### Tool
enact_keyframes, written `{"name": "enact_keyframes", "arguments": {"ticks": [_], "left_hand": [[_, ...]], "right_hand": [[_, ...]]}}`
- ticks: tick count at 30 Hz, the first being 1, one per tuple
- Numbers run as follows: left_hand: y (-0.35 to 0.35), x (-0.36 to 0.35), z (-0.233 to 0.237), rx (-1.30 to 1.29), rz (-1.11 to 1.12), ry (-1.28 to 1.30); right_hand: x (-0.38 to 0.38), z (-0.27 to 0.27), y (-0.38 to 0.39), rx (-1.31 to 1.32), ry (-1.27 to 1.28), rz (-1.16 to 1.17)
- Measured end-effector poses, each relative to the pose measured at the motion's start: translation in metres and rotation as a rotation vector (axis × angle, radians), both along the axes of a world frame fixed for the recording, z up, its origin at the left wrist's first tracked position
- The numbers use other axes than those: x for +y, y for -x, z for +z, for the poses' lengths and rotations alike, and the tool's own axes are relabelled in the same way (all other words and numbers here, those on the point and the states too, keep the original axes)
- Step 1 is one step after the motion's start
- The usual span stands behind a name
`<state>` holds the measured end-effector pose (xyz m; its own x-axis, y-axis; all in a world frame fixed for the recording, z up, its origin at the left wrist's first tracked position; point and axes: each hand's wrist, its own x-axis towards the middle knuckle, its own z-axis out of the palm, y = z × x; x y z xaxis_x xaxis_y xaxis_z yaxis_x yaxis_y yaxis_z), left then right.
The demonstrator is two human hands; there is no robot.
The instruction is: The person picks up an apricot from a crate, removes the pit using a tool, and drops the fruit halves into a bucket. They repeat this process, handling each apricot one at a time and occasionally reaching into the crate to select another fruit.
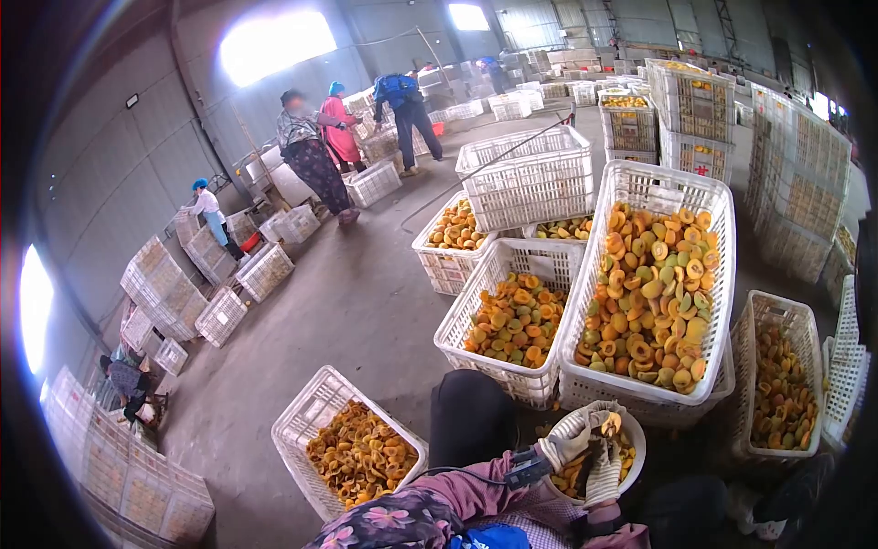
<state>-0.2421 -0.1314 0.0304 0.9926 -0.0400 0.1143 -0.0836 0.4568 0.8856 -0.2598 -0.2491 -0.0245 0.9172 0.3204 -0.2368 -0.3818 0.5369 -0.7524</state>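
My left hand (565, 443), in a pale glove, is at the left rim of a round white bucket (635, 441) holding orange fruit pieces. Its fingers close on an orange fruit piece (611, 424) above the bucket. Also gloved, my right hand (603, 478) is over the bucket's near side, just below that piece, fingers closed around something dark and too small to make out. Beside the bucket stands a large white crate (720, 316) of halved orange and green-yellow fruit. Left of my arms, another crate (297, 412) holds darker orange pieces.
More fruit crates stand ahead (448, 334) and at the right (744, 393). An upturned-looking white crate (526, 178) rests on others. Crate stacks (697, 105) rise at the back right. Several people work across the grey floor (320, 311); one person (311, 151) stands near other crates.
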Motion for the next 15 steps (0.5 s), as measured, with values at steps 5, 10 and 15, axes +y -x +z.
{"name": "enact_keyframes", "arguments": {"ticks": [5,10,15], "left_hand": [[-0.005,0.007,-0.054,0.003,0.079,-0.108],[-0.012,0.009,-0.08,0.039,0.082,-0.111],[-0.01,0.01,-0.085,-0.074,0.134,-0.278]], "right_hand": [[0.002,0.002,0.0,-0.01,0.075,0.029],[0.003,-0.009,-0.005,0.055,0.044,0.078],[0.006,-0.013,-0.006,0.179,-0.139,0.015]]}}
